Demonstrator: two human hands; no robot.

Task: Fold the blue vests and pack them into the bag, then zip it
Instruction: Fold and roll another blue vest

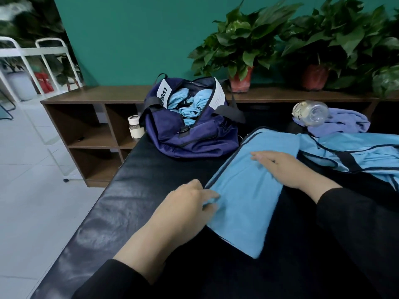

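A light blue vest (pixel 244 203) with dark trim lies folded into a long strip on the black padded table (pixel 121 212). My left hand (pixel 185 206) pinches its left edge between thumb and fingers. My right hand (pixel 287 169) lies flat on the strip's upper part, fingers spread. More blue vests (pixel 362 154) lie unfolded to the right. The navy bag (pixel 190 134) sits open at the table's far end, with several rolled blue vests (pixel 187 104) inside.
A small white-capped jar (pixel 135 127) stands left of the bag. A clear plastic bottle (pixel 311 113) rests on a purple cloth (pixel 345 124) at the back right. Behind are a brown shelf unit (pixel 90 130) and potted plants (pixel 241 50). White tiled floor lies left.
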